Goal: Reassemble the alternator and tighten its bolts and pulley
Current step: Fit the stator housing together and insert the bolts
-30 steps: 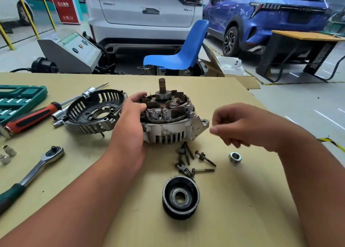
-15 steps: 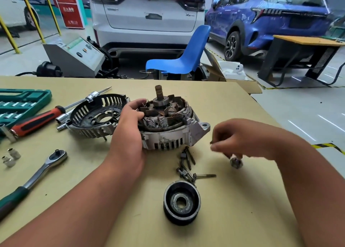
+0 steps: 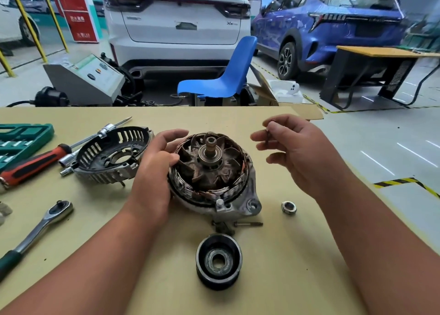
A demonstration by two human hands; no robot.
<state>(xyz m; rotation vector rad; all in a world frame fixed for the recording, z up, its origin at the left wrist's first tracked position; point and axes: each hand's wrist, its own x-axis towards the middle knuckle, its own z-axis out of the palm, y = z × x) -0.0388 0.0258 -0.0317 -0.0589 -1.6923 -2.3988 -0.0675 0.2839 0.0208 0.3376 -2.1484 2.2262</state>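
The open alternator body (image 3: 212, 172), with copper windings, rusty rotor and upright shaft, sits mid-table, tilted toward me. My left hand (image 3: 154, 169) grips its left rim. My right hand (image 3: 297, 148) hovers to its right and pinches a long bolt (image 3: 267, 133) between thumb and fingers. The dark slotted rear cover (image 3: 112, 157) lies to the left. The black pulley (image 3: 219, 261) lies in front, a nut (image 3: 288, 207) to the right, and loose bolts (image 3: 247, 224) just under the housing.
A ratchet wrench (image 3: 38, 231), a red-handled screwdriver (image 3: 31, 164), an extension bar (image 3: 71, 158) and a green socket case (image 3: 21, 141) lie on the left of the table (image 3: 273, 279). Beyond the far edge stand a blue chair (image 3: 223, 76), a grey machine (image 3: 83, 81) and parked cars.
My right hand dipped to the loose bolts, took one and rose with it beside the alternator. My left hand tilted the alternator body toward me.
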